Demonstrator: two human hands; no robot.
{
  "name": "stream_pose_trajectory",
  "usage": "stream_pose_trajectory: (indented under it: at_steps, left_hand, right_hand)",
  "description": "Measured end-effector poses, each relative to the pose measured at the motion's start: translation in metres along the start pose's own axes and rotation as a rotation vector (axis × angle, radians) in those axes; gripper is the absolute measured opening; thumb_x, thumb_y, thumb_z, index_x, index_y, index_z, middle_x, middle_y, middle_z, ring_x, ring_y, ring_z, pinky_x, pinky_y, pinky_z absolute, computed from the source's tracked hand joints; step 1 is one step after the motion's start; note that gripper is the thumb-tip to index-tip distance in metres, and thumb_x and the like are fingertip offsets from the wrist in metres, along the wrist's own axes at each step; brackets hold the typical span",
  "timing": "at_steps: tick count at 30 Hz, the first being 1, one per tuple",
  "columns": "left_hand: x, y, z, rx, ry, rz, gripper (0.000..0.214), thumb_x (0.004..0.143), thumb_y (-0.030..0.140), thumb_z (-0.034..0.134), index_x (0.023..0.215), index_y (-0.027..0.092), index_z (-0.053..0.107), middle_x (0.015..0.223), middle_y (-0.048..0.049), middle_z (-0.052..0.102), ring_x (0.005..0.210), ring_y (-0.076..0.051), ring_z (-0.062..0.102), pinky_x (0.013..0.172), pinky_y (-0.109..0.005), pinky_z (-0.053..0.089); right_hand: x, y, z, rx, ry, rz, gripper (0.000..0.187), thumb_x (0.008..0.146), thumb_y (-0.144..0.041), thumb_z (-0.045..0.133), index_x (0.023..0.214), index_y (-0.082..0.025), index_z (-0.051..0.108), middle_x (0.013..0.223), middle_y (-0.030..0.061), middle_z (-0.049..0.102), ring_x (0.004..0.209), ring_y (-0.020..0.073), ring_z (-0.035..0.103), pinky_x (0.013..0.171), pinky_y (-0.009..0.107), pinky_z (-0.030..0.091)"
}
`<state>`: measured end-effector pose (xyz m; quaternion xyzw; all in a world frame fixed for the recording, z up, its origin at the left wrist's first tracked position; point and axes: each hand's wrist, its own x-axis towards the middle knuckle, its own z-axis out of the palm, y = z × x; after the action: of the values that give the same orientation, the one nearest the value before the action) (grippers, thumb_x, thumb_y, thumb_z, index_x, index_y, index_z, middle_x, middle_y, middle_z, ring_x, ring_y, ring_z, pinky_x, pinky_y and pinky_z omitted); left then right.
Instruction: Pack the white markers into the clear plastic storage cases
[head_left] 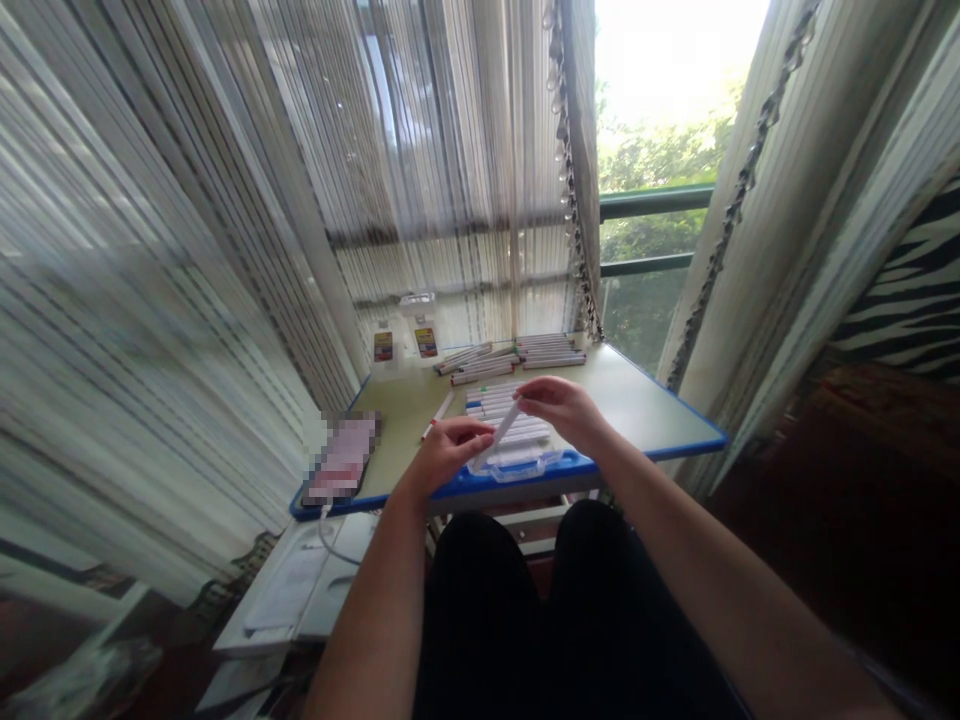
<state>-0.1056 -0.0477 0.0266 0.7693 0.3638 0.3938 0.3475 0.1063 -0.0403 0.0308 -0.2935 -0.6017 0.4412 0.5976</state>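
Note:
Between my two hands a white marker (506,420) is held at a slant. My left hand (448,452) pinches its lower end, and my right hand (561,405) closes on its upper end. Right below lies a clear plastic case (517,468) with a handle at the table's front edge. White markers (525,432) lie in a row in the case, partly hidden by my hands. A single marker with a red band (437,417) rests on the table just beyond my left hand.
Several loose markers (480,372) and a neater stack (553,350) lie at the back of the blue-edged table (637,410). Two clear containers with labels (405,335) stand at the back left. A phone (345,455) with a cable lies at the left edge. Curtains (450,150) hang behind.

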Motion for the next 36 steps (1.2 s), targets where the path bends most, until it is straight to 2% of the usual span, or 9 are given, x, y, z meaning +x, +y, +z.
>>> stream_pose_trajectory:
  at_steps: [5,10,13,19,24,29,36]
  left_hand:
    - [-0.011,-0.006,-0.002,0.110,0.083,-0.014,0.032,0.069,0.039,0.070,0.091,0.015,0.071,0.071,-0.0023,0.065,0.058,-0.011,0.048,0.052,-0.023,0.039]
    - [-0.012,-0.010,0.002,0.275,0.080,0.015,0.025,0.075,0.037,0.065,0.089,0.017,0.072,0.081,-0.0042,0.070,0.070,-0.015,0.058,0.063,-0.027,0.046]
    - [-0.010,-0.012,0.004,0.327,0.085,0.016,0.022,0.076,0.035,0.065,0.087,0.018,0.072,0.085,-0.0049,0.071,0.076,-0.017,0.062,0.070,-0.029,0.048]
    - [-0.011,-0.014,0.007,0.402,0.136,0.062,0.015,0.076,0.032,0.066,0.082,0.019,0.071,0.084,-0.0044,0.071,0.079,-0.018,0.062,0.075,-0.029,0.048]
    - [-0.011,-0.017,0.009,0.453,0.137,0.113,0.012,0.077,0.030,0.066,0.080,0.020,0.071,0.087,-0.0043,0.067,0.085,-0.018,0.061,0.082,-0.030,0.046]
    - [-0.009,-0.020,0.008,0.459,0.117,0.090,0.013,0.077,0.030,0.065,0.080,0.020,0.072,0.089,-0.0039,0.064,0.082,-0.017,0.060,0.080,-0.030,0.047]
    - [-0.007,-0.023,0.007,0.435,0.107,0.067,0.015,0.076,0.031,0.066,0.082,0.020,0.073,0.089,-0.0035,0.063,0.078,-0.015,0.060,0.077,-0.028,0.048]
  right_hand:
    - [-0.010,0.011,-0.010,-0.150,0.075,0.005,0.030,0.062,-0.042,0.075,0.078,-0.018,0.067,0.074,0.0026,0.068,0.069,0.0146,0.061,0.067,0.029,0.051]
    - [-0.031,0.019,-0.029,-0.626,0.058,-0.041,0.021,0.073,-0.040,0.066,0.077,-0.020,0.069,0.067,0.0009,0.063,0.060,0.0126,0.053,0.059,0.025,0.045]
    - [-0.037,0.020,-0.035,-0.765,-0.007,-0.057,0.014,0.075,-0.035,0.065,0.077,-0.022,0.071,0.072,0.0013,0.062,0.063,0.0129,0.053,0.062,0.025,0.045]
    - [-0.037,0.024,-0.036,-0.844,-0.042,-0.041,0.009,0.074,-0.027,0.067,0.080,-0.023,0.073,0.074,0.0025,0.063,0.066,0.0144,0.053,0.064,0.026,0.045]
    - [-0.036,0.027,-0.035,-0.840,-0.063,-0.105,0.006,0.075,-0.025,0.067,0.076,-0.023,0.073,0.078,0.0032,0.068,0.078,0.0178,0.058,0.071,0.028,0.046]
    - [-0.034,0.027,-0.034,-0.808,-0.059,0.003,0.010,0.073,-0.023,0.066,0.078,-0.022,0.076,0.085,0.0038,0.063,0.069,0.0137,0.060,0.065,0.025,0.047]
    - [-0.032,0.027,-0.037,-0.823,-0.081,0.034,0.014,0.073,-0.028,0.066,0.081,-0.022,0.076,0.082,0.0027,0.061,0.066,0.0118,0.055,0.067,0.025,0.045]
